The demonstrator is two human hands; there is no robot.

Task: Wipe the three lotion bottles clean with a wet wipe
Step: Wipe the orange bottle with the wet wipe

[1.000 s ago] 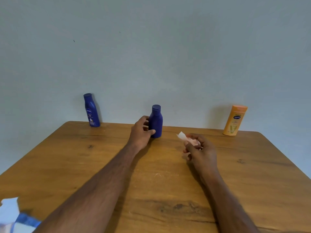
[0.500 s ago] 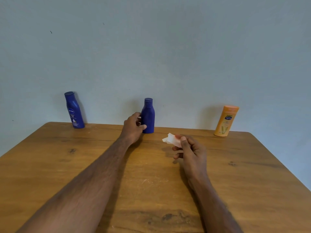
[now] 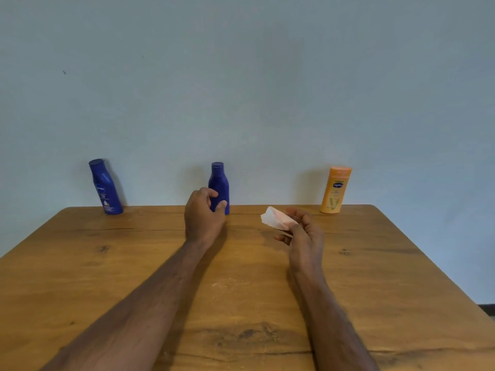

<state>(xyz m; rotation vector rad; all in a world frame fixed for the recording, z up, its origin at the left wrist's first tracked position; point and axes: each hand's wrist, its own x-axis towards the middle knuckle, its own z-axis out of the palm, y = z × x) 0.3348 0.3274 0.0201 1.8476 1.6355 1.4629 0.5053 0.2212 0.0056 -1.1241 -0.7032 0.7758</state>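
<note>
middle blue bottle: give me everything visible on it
The middle blue bottle is dark blue, glossy like plastic, with a matching flat cap and sloped shoulders. No label shows on the side that faces the camera. It stands upright at the far edge of the wooden table, near the wall. The left hand curls round its lower body, thumb in front.

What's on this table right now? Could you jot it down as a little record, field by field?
surface: wooden table, against a pale wall
left bottle: blue, labelled, upright
middle bottle: blue, upright, left hand curled round its base
right bottle: orange, upright, untouched
wipe: white, folded, pinched in right hand
</note>
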